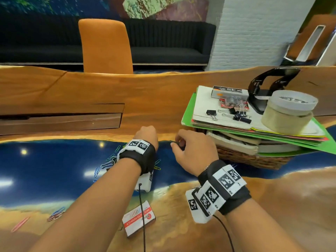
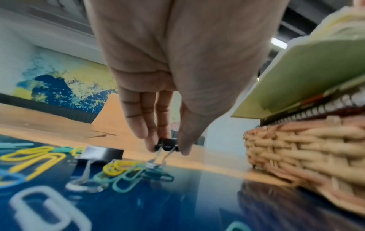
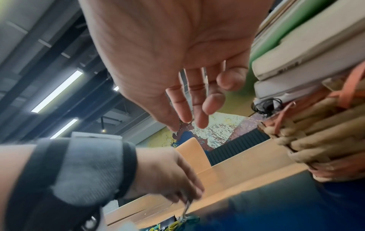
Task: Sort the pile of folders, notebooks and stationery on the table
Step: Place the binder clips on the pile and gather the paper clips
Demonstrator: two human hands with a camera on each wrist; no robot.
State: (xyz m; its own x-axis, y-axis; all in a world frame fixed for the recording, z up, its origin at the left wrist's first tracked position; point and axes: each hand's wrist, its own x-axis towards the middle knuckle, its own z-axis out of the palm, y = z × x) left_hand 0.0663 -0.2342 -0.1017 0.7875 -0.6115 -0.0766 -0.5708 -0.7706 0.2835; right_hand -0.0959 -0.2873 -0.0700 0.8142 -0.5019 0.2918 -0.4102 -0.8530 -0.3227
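My left hand (image 2: 168,150) pinches a small black binder clip (image 2: 166,145) between thumb and fingertips, just above the blue table surface; its wire handles touch a cluster of coloured paper clips (image 2: 126,173). A larger black binder clip (image 2: 102,154) lies just left of it. In the head view the left hand (image 1: 147,135) hides the clip. My right hand (image 1: 177,144) hovers beside it with relaxed fingers (image 3: 199,118) and holds nothing. A wicker basket (image 1: 251,159) on the right carries notebooks and a green folder (image 1: 187,113).
On the stack lie a staples box (image 1: 229,91), loose binder clips (image 1: 236,113), a black hole punch (image 1: 263,91) and a round lidded container (image 1: 289,111). A paper clip box (image 1: 139,218) sits near my forearms. More paper clips (image 1: 56,214) lie at the front left. An orange chair (image 1: 106,46) stands behind the table.
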